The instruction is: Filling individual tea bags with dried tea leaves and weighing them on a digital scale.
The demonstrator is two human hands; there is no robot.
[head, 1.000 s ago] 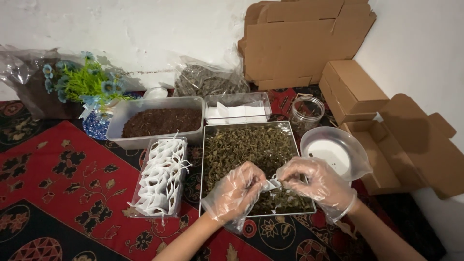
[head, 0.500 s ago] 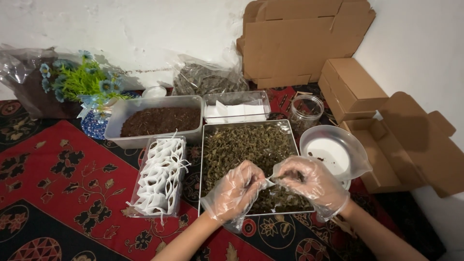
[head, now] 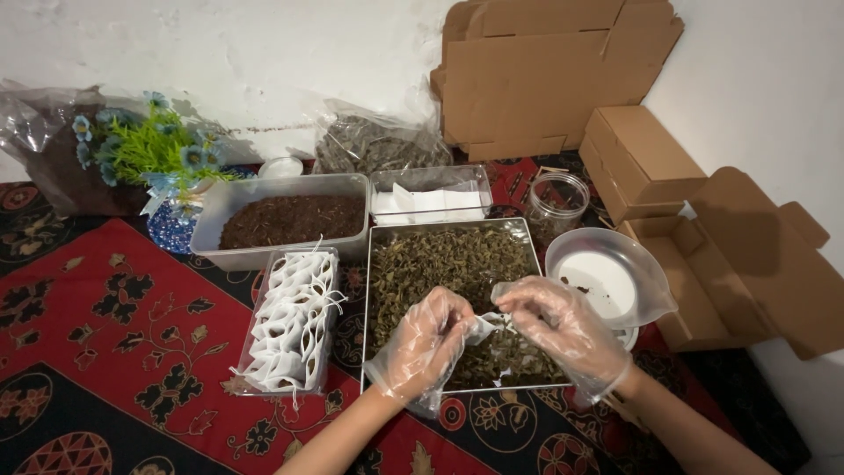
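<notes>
Red patterned cloth point(head: 114, 317), cardboard boxes point(head: 703, 237) at right. Small white sachet point(head: 482, 328) pinched between gloved left hand point(head: 426, 343) and right hand point(head: 563, 330) — both closed on it, above metal tray point(head: 527, 237) of dried leaves. Adjacent — container of filled sachets point(head: 292, 321), tub of brown grounds point(head: 286, 220), clear bowl point(head: 611, 277).

Over the metal tray of dried leaves point(head: 440, 264), the right hand point(head: 563, 330) now sits slightly farther up than a second ago, and the small white pouch point(head: 482, 328) pinched against the left hand point(head: 426, 343) tilts more.

cardboard boxes point(head: 646, 163), blue flowers point(head: 149, 145), glass jar point(head: 557, 204)
</notes>
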